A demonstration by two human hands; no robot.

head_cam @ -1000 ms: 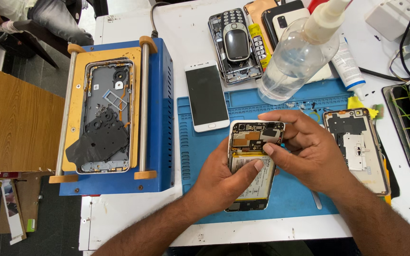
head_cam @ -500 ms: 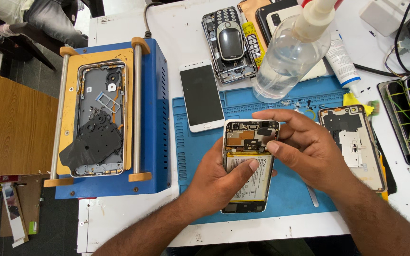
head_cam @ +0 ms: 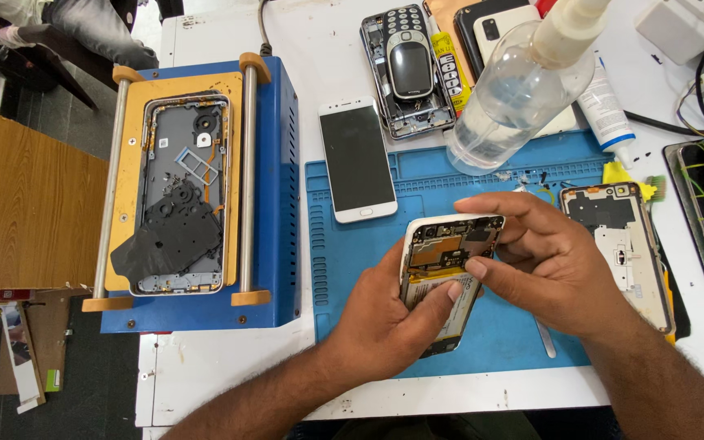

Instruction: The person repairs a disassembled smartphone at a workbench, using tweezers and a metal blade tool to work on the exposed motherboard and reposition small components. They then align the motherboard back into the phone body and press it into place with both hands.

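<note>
Left hand (head_cam: 385, 326) has a closed grip on the opened phone (head_cam: 443, 273) just above the blue mat (head_cam: 368, 253), near centre. Right hand (head_cam: 552, 265) pinches its top edge; I'd brace the frame and pry gently near that yellow strip.

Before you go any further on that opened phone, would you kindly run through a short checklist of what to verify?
1. Opened phone held by both hands: ok, left hand cradles it from below, right hand grips its upper edge.
2. Work is over the blue mat: ok.
3. Clear bottle is off the phone: ok, it stands apart at the mat's far edge.
4. Loose small parts near the bottle clear of the hands: ok.
5. Battery connector freed: cannot tell, fingers cover it.
6. Tool in hand: cannot tell.
</note>
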